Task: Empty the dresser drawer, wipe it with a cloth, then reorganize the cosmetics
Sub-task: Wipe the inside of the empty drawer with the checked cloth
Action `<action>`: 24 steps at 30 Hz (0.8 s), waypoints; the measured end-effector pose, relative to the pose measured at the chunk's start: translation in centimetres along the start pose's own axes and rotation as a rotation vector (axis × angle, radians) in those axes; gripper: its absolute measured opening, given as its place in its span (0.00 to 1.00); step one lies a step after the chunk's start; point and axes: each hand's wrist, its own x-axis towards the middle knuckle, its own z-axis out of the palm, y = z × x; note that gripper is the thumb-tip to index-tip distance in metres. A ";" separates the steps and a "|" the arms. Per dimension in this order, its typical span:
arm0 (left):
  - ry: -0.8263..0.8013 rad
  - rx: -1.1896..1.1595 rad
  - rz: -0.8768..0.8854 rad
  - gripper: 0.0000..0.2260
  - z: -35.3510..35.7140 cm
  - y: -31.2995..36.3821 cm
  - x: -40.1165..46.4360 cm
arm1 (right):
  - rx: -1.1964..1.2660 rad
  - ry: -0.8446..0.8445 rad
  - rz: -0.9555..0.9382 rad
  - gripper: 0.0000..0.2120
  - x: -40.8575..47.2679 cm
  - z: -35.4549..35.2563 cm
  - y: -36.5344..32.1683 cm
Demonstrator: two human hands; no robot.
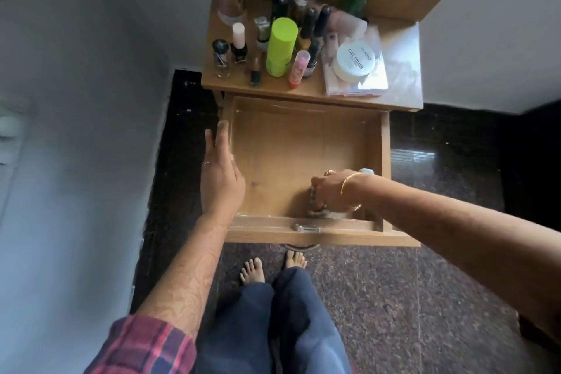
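Head view, left to right: left hand (221, 173) lies flat on the drawer's left wall, fingers (224, 133) spread wide, holding nothing, prob. to steady it. The drawer (385, 161) is pulled out and looks empty. In its front right corner the right hand (332, 191) has fingers closed on a bunched cloth (321, 212), pressed to the bottom. I judge the cloth soft & light, easy to grip as a wad. Cosmetics (280, 45) stand on the surface above; bottles likely glass, so take them by the body w/ care
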 end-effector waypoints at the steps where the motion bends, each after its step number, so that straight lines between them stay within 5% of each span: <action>1: 0.018 0.035 0.045 0.28 0.4 0.2 -0.1 | 0.016 0.050 -0.017 0.18 -0.2 -1.2 -0.3; 5: -0.029 0.186 0.127 0.22 1.5 1.3 -1.1 | 0.250 0.346 -0.127 0.20 2.1 -4.7 -2.9; 12: -0.238 0.176 0.161 0.20 3.6 2.4 -3.0 | 0.117 0.199 -0.202 0.20 2.0 0.0 -1.2; 18: -0.322 0.239 0.179 0.21 4.4 3.4 -3.1 | -0.068 0.025 -0.061 0.22 -1.7 3.0 5.0; 24: -0.319 0.235 0.114 0.20 3.9 3.8 -3.3 | -0.479 0.120 -0.023 0.15 -0.3 5.3 4.7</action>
